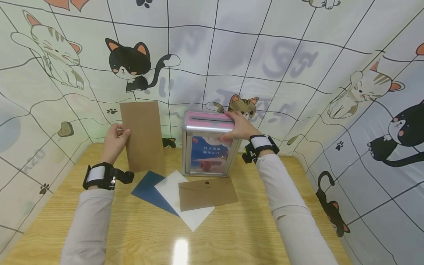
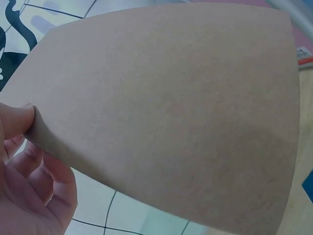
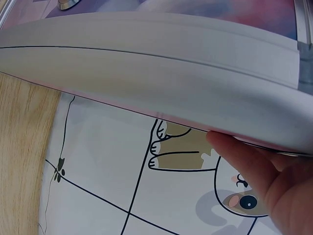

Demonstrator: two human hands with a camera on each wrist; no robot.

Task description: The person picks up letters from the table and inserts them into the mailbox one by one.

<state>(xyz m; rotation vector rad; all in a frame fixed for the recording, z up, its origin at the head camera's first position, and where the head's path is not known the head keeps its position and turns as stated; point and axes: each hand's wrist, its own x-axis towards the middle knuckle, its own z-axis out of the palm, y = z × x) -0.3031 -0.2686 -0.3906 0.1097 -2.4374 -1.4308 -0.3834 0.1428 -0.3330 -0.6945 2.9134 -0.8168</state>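
A brown paper envelope (image 1: 143, 136) stands upright at the left, its left edge pinched between thumb and fingers of my left hand (image 1: 116, 141). In the left wrist view the envelope (image 2: 166, 107) fills most of the picture, with the left hand (image 2: 34, 176) at its edge. My right hand (image 1: 241, 127) grips the top right corner of a silver box (image 1: 212, 127) with a pink slotted top and a blue picture on its front. The right wrist view shows the box's silver side (image 3: 146, 83) and the right hand (image 3: 274, 181) against its edge.
In front of the box, a blue envelope (image 1: 152, 191), a white one (image 1: 195, 219) and a brown one (image 1: 208, 195) lie overlapping on the wooden table (image 1: 149, 235). Behind stands a cloth (image 1: 198, 48) printed with cats.
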